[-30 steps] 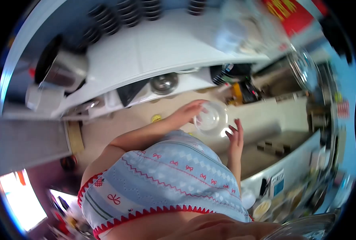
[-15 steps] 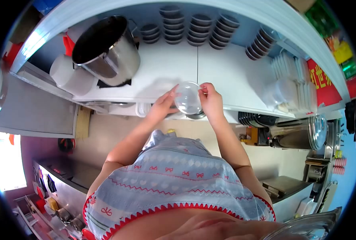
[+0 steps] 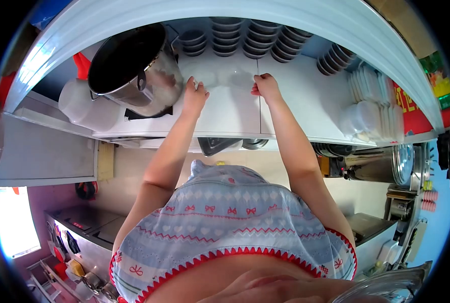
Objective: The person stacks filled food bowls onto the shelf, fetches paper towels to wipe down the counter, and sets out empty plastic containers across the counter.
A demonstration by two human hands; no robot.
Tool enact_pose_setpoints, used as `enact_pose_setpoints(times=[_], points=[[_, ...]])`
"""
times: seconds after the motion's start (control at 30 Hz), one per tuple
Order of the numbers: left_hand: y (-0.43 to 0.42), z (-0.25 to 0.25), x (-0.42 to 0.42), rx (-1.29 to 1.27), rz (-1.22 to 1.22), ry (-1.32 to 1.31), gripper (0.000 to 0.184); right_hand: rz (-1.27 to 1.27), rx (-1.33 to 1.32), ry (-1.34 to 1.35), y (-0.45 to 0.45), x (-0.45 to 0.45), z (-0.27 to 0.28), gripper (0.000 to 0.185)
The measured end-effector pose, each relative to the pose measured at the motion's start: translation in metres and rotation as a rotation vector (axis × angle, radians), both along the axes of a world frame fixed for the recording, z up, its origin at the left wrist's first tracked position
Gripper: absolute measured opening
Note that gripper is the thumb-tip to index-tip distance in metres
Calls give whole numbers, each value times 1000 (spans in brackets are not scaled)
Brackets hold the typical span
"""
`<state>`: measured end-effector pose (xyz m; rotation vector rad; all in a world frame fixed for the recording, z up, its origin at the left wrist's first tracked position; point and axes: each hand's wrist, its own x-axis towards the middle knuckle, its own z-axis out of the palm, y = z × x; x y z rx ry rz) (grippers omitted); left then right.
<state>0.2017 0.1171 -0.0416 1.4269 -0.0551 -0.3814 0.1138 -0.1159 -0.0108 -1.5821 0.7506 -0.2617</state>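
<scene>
My left hand [image 3: 195, 97] reaches over the white counter [image 3: 230, 111], its fingers closed at the edge of a faint clear plastic bowl [image 3: 204, 77]. To the right, my right hand [image 3: 267, 87] is closed in a pinch beside a second clear bowl [image 3: 237, 78]. Both bowls are so transparent against the white surface that their outlines barely show. Just left of my left hand stands a large steel pot [image 3: 157, 83] with dark contents.
Stacks of dark-looking filled bowls [image 3: 226, 38] line the back of the counter. Clear lids and containers [image 3: 369, 116] are piled at the right. A white tub [image 3: 83, 101] sits left of the pot. A black tray [image 3: 217, 145] shows below the counter's front edge.
Both hands have moved forward over the counter and farther apart. The clear bowl held between them near the front edge is now farther back, with two faint bowl outlines showing.
</scene>
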Motion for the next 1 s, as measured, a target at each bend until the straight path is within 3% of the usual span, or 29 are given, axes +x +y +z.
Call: enact_pose_setpoints(times=[0.13, 0.3, 0.37, 0.43, 0.5, 0.53, 0.57, 0.6, 0.67, 0.7, 0.73, 0.8, 0.87, 0.93, 1.0], points=[[-5, 8, -3, 101, -7, 56, 58, 23, 186, 71, -6, -3, -10, 33], [-13, -15, 0, -149, 113, -10, 56, 20, 302, -62, 5, -25, -15, 31], [-7, -30, -9, -91, 77, 13, 41, 43, 233, -85, 4, -43, -6, 30], [-9, -32, -37, -105, 28, -24, 45, 20, 155, -104, -15, -90, 6, 28], [-18, -13, -77, -156, -21, -69, 49, -2, -380, -527, -38, -133, 28, 23], [-33, 6, -101, -170, -50, -66, 49, -131, -683, -539, -62, -159, 45, 21], [-47, 22, -125, -158, -147, -107, 35, -255, -978, -536, -90, -192, 64, 20], [-65, 30, -145, -145, -235, -150, 24, -343, -1121, -498, -121, -220, 84, 22], [-111, 29, -173, 57, -457, -405, 25, -493, -1314, -348, -180, -268, 113, 29], [-137, 49, -196, 1, -516, -356, 26, -553, -1368, -236, -203, -287, 119, 34], [-164, 62, -213, 55, -570, -447, 31, -549, -1368, -230, -222, -303, 115, 34], [-221, 66, -242, -15, -630, -486, 39, -647, -1393, 104, -253, -328, 94, 48], [-280, 57, -258, -14, -650, -510, 43, -637, -1322, 71, -269, -341, 75, 57], [-334, 58, -266, 56, -680, -413, 48, -561, -912, 152, -269, -346, 65, 58], [-378, 61, -269, 109, -723, -321, 50, -543, -986, 169, -272, -349, 60, 58]])
